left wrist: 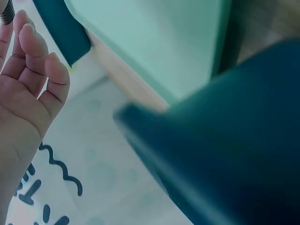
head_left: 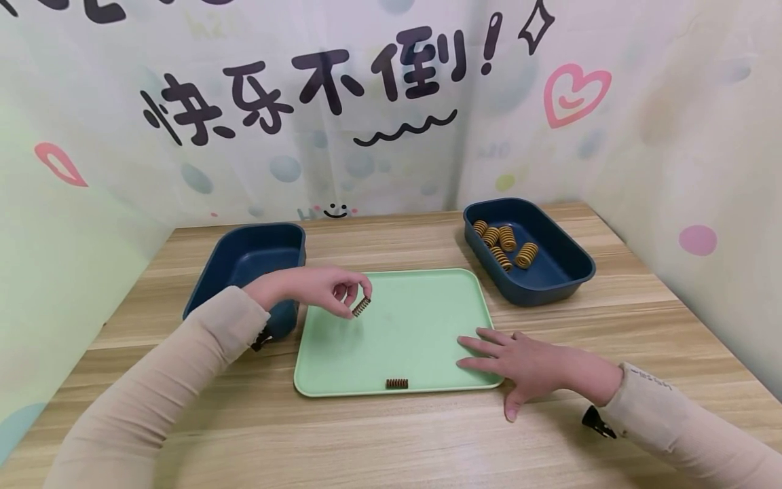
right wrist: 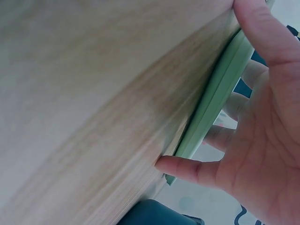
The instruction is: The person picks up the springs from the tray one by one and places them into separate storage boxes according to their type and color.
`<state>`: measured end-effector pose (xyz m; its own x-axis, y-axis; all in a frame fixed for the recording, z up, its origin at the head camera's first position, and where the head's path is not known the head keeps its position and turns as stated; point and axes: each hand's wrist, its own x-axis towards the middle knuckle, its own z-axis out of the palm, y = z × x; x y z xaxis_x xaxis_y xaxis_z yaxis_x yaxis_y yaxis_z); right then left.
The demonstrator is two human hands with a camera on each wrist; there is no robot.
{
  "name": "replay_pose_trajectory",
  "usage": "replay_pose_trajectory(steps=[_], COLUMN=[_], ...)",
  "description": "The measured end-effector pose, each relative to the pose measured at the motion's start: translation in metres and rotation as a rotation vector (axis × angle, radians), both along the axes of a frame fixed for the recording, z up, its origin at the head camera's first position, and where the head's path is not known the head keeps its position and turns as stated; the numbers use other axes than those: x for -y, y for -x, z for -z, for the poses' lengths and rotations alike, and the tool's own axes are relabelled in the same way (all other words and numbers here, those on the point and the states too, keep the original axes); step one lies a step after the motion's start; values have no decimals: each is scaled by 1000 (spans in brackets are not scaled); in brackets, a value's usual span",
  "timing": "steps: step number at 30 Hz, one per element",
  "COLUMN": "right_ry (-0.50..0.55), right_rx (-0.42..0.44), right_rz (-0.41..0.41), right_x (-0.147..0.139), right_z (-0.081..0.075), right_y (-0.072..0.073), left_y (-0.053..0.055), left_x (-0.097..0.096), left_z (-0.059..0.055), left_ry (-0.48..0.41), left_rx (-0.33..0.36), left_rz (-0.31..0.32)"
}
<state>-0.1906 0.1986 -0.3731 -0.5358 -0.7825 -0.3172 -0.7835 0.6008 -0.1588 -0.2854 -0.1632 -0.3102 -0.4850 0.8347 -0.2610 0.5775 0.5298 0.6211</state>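
Above the left part of a pale green tray (head_left: 421,319), my left hand (head_left: 320,288) pinches a small dark coil spring (head_left: 362,307) between thumb and index finger. At the top left corner of the left wrist view, part of that spring (left wrist: 7,13) shows beside the fingers. A second small coil spring (head_left: 397,384) lies sideways along the tray's front edge. My right hand (head_left: 525,363) rests at the tray's front right corner with its fingers spread and straight. Its fingertips reach over the rim, and the thumb points down toward the wooden table.
A dark blue bin (head_left: 269,231) stands left of the tray, partly hidden by my left forearm. Another blue bin (head_left: 556,285) at the back right holds several larger yellow-brown springs (head_left: 527,255). A printed cloth (head_left: 366,170) hangs behind the wooden table (head_left: 391,448).
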Motion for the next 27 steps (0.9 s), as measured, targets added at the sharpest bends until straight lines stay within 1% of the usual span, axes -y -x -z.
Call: replay_pose_trajectory(steps=[6, 13, 17, 23, 27], right_ry=[2, 3, 0, 1, 2], right_rx=[0, -3, -3, -7, -11], right_rz=[-1, -5, -5, -8, -11], right_x=[0, -1, -1, -1, -1], right_z=[0, 2, 2, 2, 2], right_y=[0, 0, 1, 1, 1], left_y=[3, 11, 17, 22, 28], left_x=[13, 30, 40, 55, 68], left_z=[-9, -15, -16, -20, -20], left_ry=[-24, -39, -47, -67, -87], left_rx=[-48, -99, -106, -92, -89], left_rz=[-48, -113, -149, -202, -227])
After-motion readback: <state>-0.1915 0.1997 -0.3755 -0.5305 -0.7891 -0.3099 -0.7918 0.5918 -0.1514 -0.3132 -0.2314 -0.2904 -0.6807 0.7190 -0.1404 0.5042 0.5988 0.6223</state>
